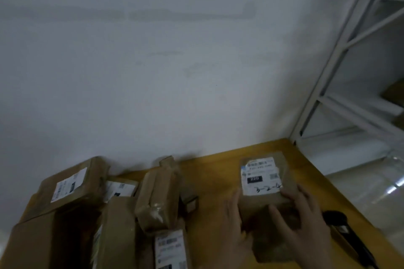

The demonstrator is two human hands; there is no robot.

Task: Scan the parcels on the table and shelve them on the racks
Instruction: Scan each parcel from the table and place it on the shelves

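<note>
Two hands hold one brown parcel (265,183) at the lower right of the frame.
Both the left hand (237,231) and the right hand (306,220) have their grip grasping this parcel just above the yellow desk (218,172), its white label (261,178) facing up. More parcels (157,194) crowd the lower left; a black scanner (347,236) lies at the far lower right, below the white rack (349,54).

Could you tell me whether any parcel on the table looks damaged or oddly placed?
The taped brown parcel mid-table looks crumpled and stands tilted against its neighbours. The labelled parcel held by both hands looks intact.
</note>
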